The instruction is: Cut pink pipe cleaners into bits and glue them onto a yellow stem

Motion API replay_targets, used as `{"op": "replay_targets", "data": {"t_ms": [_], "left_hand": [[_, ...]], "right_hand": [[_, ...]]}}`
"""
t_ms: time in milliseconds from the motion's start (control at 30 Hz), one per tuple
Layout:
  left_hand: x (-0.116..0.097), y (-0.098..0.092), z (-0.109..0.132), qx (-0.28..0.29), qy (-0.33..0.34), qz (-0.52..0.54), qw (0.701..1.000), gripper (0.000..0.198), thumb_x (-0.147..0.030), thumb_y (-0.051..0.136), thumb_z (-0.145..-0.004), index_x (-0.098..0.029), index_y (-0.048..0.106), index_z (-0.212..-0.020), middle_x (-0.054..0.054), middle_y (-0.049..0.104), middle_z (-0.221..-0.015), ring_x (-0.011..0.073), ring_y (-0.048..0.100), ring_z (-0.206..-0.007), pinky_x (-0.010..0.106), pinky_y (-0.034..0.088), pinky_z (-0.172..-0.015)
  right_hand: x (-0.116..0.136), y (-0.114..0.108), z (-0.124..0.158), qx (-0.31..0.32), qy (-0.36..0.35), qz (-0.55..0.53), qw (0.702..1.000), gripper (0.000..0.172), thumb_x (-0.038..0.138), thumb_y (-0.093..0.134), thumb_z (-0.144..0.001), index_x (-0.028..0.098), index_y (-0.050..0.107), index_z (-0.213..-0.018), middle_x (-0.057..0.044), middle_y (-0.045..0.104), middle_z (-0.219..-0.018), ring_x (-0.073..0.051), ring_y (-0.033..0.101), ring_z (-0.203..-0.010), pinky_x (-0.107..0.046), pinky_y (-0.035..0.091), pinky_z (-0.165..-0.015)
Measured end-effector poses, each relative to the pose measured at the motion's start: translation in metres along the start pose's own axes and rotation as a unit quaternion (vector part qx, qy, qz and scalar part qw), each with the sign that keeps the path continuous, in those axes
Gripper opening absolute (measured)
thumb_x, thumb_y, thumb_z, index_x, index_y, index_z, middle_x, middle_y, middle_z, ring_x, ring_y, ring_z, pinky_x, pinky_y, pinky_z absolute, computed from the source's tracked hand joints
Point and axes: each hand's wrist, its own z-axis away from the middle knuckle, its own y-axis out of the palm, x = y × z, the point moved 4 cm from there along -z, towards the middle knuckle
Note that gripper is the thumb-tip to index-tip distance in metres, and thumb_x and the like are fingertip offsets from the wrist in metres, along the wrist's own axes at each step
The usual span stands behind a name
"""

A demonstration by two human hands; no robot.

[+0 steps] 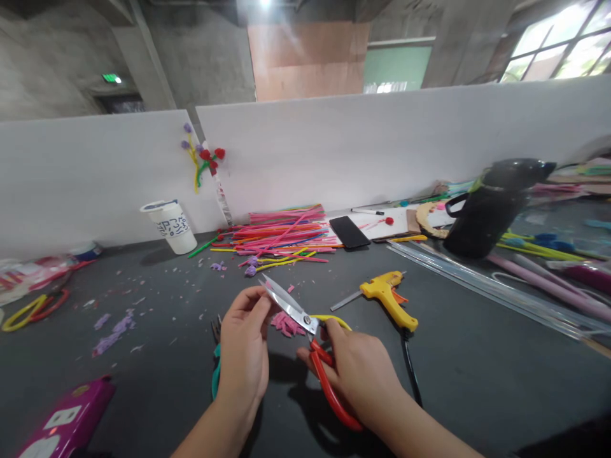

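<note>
My right hand (360, 362) grips a pair of scissors (308, 321) with a red handle; the silver blades point up and to the left. A yellow curved piece shows just above my right fingers. My left hand (248, 340) is closed in a pinch beside the blades, close to their tips. Whatever its fingers hold is hidden or too small to make out. Below the blades, between my hands, lies a small pile of pink cut pieces (287, 324). A teal-handled tool (216, 372) is partly hidden behind my left wrist.
Pink and red pipe cleaners (281, 235) lie at the back near a black phone (349, 232) and a paper cup (172, 229). A yellow glue gun (389, 296) rests on the right, before a black jug (494, 207). A purple power strip (69, 416) sits front left.
</note>
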Motion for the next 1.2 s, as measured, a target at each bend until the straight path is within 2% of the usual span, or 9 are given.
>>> {"op": "replay_targets", "data": {"t_ms": [167, 333, 667, 867, 1200], "left_hand": [[-0.0006, -0.0030, 0.0013, -0.022, 0.035, -0.026, 0.999, 0.002, -0.017, 0.060, -0.071, -0.016, 0.059, -0.073, -0.003, 0.059, -0.069, 0.0066, 0.053, -0.063, 0.016, 0.043, -0.060], [-0.0001, -0.0030, -0.0007, -0.017, 0.072, -0.053, 0.996, 0.003, -0.020, 0.059, -0.074, -0.018, 0.058, -0.076, -0.004, 0.058, -0.071, 0.0070, 0.052, -0.066, 0.017, 0.043, -0.063], [0.0023, -0.0070, 0.0013, -0.033, 0.091, -0.105, 0.990, 0.009, -0.026, 0.057, -0.076, -0.019, 0.057, -0.081, -0.001, 0.058, -0.078, 0.0100, 0.053, -0.069, 0.020, 0.042, -0.064], [0.0042, -0.0061, 0.0024, -0.030, 0.074, -0.085, 0.993, 0.007, -0.026, 0.056, -0.077, -0.020, 0.054, -0.080, -0.002, 0.056, -0.077, 0.0091, 0.052, -0.069, 0.020, 0.042, -0.063], [0.0058, -0.0021, 0.0048, -0.030, 0.049, -0.074, 0.996, 0.007, -0.025, 0.055, -0.078, -0.019, 0.051, -0.077, -0.004, 0.054, -0.069, 0.0060, 0.050, -0.056, 0.018, 0.041, -0.055]], "right_hand": [[0.0027, 0.0018, 0.0000, 0.007, -0.002, 0.002, 1.000, 0.043, 0.057, 0.038, -0.081, 0.017, 0.053, -0.078, -0.005, 0.064, -0.061, -0.022, 0.062, -0.054, -0.027, 0.026, -0.046], [0.0041, 0.0031, 0.0007, 0.015, 0.001, -0.007, 1.000, 0.043, 0.057, 0.038, -0.081, 0.018, 0.054, -0.077, -0.005, 0.065, -0.060, -0.022, 0.062, -0.054, -0.027, 0.025, -0.045], [0.0073, 0.0022, 0.0002, 0.041, 0.013, -0.027, 0.999, 0.042, 0.056, 0.039, -0.081, 0.018, 0.054, -0.081, -0.005, 0.066, -0.065, -0.023, 0.063, -0.058, -0.028, 0.028, -0.047], [0.0090, 0.0015, -0.0003, 0.046, 0.012, -0.027, 0.999, 0.041, 0.055, 0.040, -0.081, 0.017, 0.054, -0.082, -0.005, 0.067, -0.066, -0.023, 0.064, -0.059, -0.028, 0.029, -0.047], [0.0086, 0.0018, 0.0001, 0.047, 0.015, -0.010, 0.999, 0.040, 0.054, 0.040, -0.081, 0.017, 0.055, -0.081, -0.005, 0.067, -0.064, -0.024, 0.063, -0.057, -0.028, 0.029, -0.046]]}}
